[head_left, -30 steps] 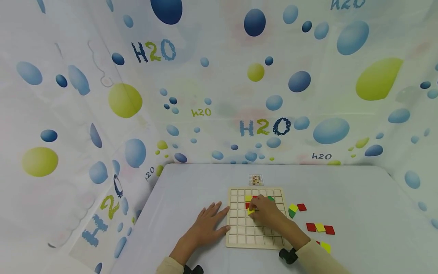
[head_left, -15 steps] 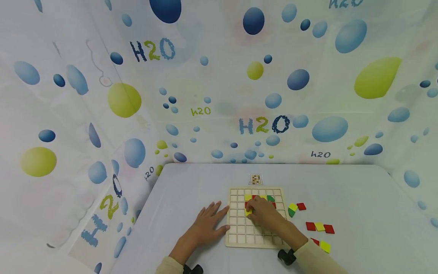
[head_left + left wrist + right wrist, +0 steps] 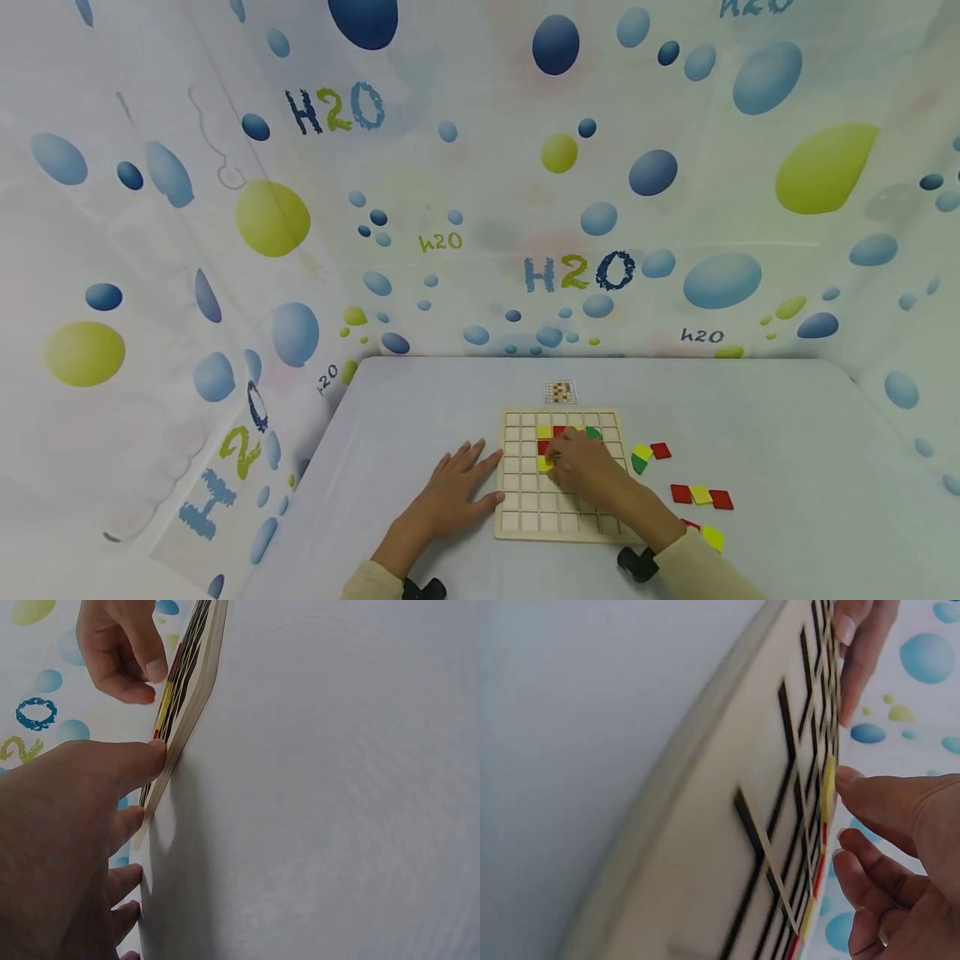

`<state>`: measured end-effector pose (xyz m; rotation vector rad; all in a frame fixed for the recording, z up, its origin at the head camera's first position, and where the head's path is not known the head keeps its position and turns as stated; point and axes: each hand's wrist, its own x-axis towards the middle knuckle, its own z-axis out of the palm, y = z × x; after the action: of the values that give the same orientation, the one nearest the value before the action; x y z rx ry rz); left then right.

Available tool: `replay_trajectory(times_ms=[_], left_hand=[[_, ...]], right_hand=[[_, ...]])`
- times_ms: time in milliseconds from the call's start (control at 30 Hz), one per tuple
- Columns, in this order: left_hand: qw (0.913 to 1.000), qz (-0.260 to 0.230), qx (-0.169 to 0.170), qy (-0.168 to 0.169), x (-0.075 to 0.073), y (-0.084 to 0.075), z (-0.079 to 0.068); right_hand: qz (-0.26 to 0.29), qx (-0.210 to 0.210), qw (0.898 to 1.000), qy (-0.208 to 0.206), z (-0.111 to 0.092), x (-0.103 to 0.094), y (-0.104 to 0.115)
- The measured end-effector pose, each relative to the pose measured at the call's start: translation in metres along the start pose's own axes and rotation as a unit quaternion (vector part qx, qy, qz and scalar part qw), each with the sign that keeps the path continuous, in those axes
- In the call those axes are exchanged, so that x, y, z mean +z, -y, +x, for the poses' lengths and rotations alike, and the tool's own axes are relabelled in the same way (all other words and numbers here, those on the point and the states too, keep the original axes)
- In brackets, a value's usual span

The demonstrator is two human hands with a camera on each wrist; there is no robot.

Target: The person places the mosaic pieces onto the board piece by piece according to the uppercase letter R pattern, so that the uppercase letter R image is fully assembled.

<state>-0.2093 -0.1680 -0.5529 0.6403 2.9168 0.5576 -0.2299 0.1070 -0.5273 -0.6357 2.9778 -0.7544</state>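
A wooden grid board (image 3: 528, 522) lies on the white table, with red, yellow and green tiles in several upper cells. My left hand (image 3: 450, 492) is spread flat beside it, thumb and fingertips against its left edge. Over the middle of the board hovers my right hand (image 3: 588, 468), its fingers loosely bent. Under its fingertips a yellow tile (image 3: 543, 465) lies flat in a cell, below a red tile (image 3: 542, 447). In the right wrist view the thumb is at the yellow tile (image 3: 828, 787), touching or nearly so, and the other fingers stand apart from it.
Right of the board lie loose tiles: a red one (image 3: 660, 451), a yellow and green pair (image 3: 641, 457), a red-yellow-red row (image 3: 700, 495) and a yellow one (image 3: 712, 538) near a red. A small patterned card (image 3: 560, 392) lies behind the board.
The yellow tile at my right fingertips was tilted and now lies flat in its cell. My right hand shifted slightly left, then back right. The left hand stayed put.
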Motion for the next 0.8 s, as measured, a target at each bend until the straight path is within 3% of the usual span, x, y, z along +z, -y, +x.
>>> replay_trajectory(times_ms=[133,300,500,633,800], left_hand=[[1.0,0.006,-0.004,-0.001,0.0,-0.001,0.001],[1.0,0.007,-0.005,-0.003,-0.002,-0.002,0.0],[1.0,0.004,-0.004,-0.001,-0.003,-0.001,0.0],[1.0,0.005,-0.006,0.0,0.0,0.001,0.001],[1.0,0.002,-0.003,0.002,0.004,0.002,0.003]], right_hand=[[0.008,0.019,1.0,-0.006,-0.006,-0.021,-0.02],[0.001,0.046,0.999,0.004,-0.019,-0.055,-0.066],[0.035,0.115,0.99,0.071,-0.038,-0.091,-0.109],[0.048,0.138,0.984,0.103,-0.042,-0.089,-0.128],[0.047,0.145,0.985,0.083,-0.043,-0.076,-0.142]])
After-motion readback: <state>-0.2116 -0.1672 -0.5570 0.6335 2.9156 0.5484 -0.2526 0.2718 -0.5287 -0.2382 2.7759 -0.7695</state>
